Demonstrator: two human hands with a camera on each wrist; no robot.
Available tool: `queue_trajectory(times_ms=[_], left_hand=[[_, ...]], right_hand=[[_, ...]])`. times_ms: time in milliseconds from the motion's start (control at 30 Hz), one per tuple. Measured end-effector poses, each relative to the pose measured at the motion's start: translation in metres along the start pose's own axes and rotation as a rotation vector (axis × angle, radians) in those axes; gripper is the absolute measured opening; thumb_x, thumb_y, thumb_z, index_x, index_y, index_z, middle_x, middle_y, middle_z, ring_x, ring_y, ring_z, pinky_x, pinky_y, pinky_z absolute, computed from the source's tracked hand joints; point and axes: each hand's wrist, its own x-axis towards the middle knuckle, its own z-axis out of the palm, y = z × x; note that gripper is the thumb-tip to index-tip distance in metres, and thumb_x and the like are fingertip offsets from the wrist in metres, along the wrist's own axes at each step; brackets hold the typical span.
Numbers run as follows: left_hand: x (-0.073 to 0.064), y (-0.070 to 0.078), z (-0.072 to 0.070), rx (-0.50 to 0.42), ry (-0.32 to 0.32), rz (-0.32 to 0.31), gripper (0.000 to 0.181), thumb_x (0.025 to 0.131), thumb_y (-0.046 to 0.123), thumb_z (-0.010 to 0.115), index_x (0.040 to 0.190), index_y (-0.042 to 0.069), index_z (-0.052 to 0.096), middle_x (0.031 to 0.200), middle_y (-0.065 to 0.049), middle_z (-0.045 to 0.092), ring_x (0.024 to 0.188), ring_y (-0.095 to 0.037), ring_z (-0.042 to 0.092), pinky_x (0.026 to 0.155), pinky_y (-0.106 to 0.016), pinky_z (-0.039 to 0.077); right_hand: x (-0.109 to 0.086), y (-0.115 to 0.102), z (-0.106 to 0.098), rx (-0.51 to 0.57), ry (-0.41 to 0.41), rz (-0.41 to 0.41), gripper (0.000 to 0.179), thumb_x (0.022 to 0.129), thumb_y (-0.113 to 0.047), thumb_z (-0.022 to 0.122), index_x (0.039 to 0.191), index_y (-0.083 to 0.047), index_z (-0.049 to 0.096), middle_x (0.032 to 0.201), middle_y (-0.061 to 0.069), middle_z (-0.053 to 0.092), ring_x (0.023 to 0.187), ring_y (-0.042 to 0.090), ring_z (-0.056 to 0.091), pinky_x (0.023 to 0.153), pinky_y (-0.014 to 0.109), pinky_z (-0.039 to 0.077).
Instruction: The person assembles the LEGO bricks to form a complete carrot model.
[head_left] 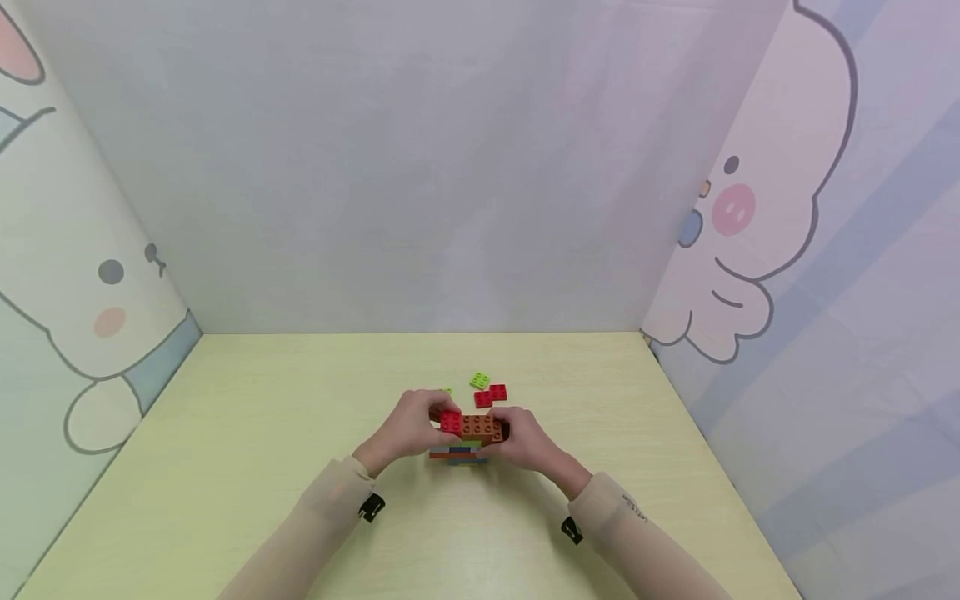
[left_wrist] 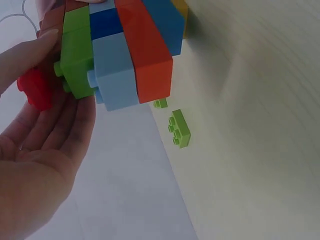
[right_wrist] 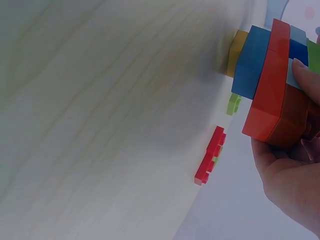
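Observation:
A layered stack of toy building bricks (head_left: 459, 455) stands on the table between both hands. Seen from the left wrist, it runs from a yellow brick at the bottom through blue (left_wrist: 167, 25), orange-red (left_wrist: 150, 60), light blue and dark blue to green (left_wrist: 77, 55). Brown bricks (head_left: 480, 427) form the upper layer, studs up. My left hand (head_left: 407, 427) pinches a small red brick (head_left: 451, 422) at the brown layer's left end; whether it is fully seated cannot be told. On the right side my right hand (head_left: 527, 439) grips the stack, thumb in front and fingers behind.
Just behind the stack, two small red bricks (head_left: 483, 400) lie touching or nearly so, beside a light green brick (head_left: 480, 380). Another green piece (head_left: 447, 391) shows partly past the left hand. A fabric wall (head_left: 420, 208) borders the table (head_left: 300, 392) at the back.

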Motion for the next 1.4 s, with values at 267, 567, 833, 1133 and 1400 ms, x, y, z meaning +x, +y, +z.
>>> queue_trajectory(times_ms=[267, 567, 833, 1133, 1400], left_hand=[[0.000, -0.015, 0.007, -0.045, -0.009, 0.001, 0.030, 0.068, 0.017, 0.087, 0.091, 0.016, 0.068, 0.085, 0.008, 0.062, 0.076, -0.010, 0.060, 0.070, -0.029, 0.051], [-0.001, -0.026, 0.013, -0.018, -0.065, -0.042, 0.035, 0.067, 0.017, 0.088, 0.095, 0.016, 0.067, 0.087, 0.012, 0.064, 0.081, -0.008, 0.059, 0.075, -0.032, 0.048], [-0.005, -0.031, 0.017, -0.034, -0.059, -0.008, 0.040, 0.067, 0.013, 0.087, 0.103, 0.016, 0.068, 0.094, 0.011, 0.067, 0.087, -0.008, 0.062, 0.079, -0.032, 0.049], [-0.006, -0.029, 0.017, -0.001, -0.040, -0.013, 0.044, 0.067, 0.011, 0.087, 0.107, 0.015, 0.069, 0.097, 0.009, 0.068, 0.090, -0.008, 0.062, 0.080, -0.033, 0.049], [-0.007, -0.025, 0.015, 0.003, -0.048, -0.017, 0.044, 0.068, 0.011, 0.087, 0.107, 0.013, 0.069, 0.097, 0.008, 0.068, 0.091, -0.009, 0.062, 0.079, -0.033, 0.049]], right_hand=[[-0.001, 0.000, -0.001, -0.007, -0.003, -0.003, 0.035, 0.072, -0.027, 0.086, 0.099, -0.016, 0.066, 0.088, -0.008, 0.059, 0.078, 0.013, 0.053, 0.067, 0.029, 0.046], [-0.001, 0.001, 0.000, -0.012, -0.013, -0.009, 0.040, 0.070, -0.025, 0.087, 0.103, -0.015, 0.067, 0.091, -0.010, 0.060, 0.081, 0.011, 0.055, 0.069, 0.028, 0.048], [-0.002, 0.005, -0.001, -0.039, -0.037, 0.006, 0.040, 0.070, -0.027, 0.086, 0.103, -0.016, 0.065, 0.091, -0.009, 0.060, 0.082, 0.011, 0.055, 0.071, 0.029, 0.047], [-0.007, 0.022, 0.000, -0.025, -0.030, 0.028, 0.035, 0.070, -0.024, 0.087, 0.097, -0.016, 0.066, 0.090, -0.010, 0.062, 0.081, 0.010, 0.055, 0.072, 0.030, 0.047], [-0.014, 0.035, -0.010, -0.074, -0.067, 0.056, 0.029, 0.070, -0.017, 0.086, 0.093, -0.016, 0.069, 0.084, -0.011, 0.063, 0.077, 0.010, 0.057, 0.071, 0.030, 0.049]])
